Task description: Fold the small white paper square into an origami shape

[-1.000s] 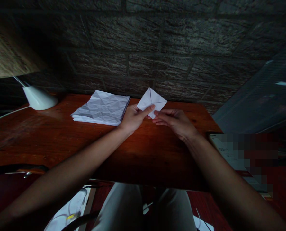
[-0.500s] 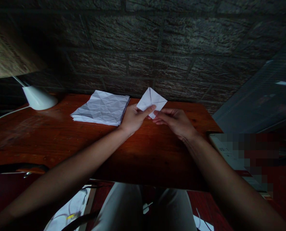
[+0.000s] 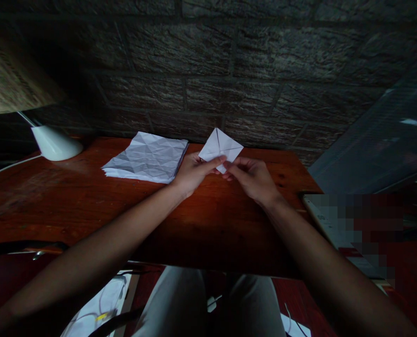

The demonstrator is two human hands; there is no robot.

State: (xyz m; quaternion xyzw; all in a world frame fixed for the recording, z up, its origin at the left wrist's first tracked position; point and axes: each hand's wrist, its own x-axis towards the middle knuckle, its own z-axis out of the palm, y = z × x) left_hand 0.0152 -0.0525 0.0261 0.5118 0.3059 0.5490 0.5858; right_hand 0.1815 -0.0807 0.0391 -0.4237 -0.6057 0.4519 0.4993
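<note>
A small folded square of white paper (image 3: pixel 221 143), turned like a diamond, is held above the table, with crease lines crossing at its middle. My left hand (image 3: pixel 194 172) grips it from the left, thumb on top near the lower corner and fingers underneath. On the other side my right hand (image 3: pixel 253 177) pinches the lower right edge between thumb and fingers. The two thumb tips are close together. Just left of my left hand lies a stack of creased white paper sheets (image 3: pixel 148 157).
The wooden table (image 3: pixel 215 224) meets a dark stone-block wall (image 3: pixel 208 56). A lamp with a white base (image 3: pixel 54 144) and woven shade (image 3: pixel 15 70) stands at the left, its cord trailing off. A grey panel (image 3: pixel 370 131) leans at the right.
My right thumb and hand have shifted very slightly at the paper's lower corner. Both hands keep hold of the folded paper; otherwise the view has barely moved.
</note>
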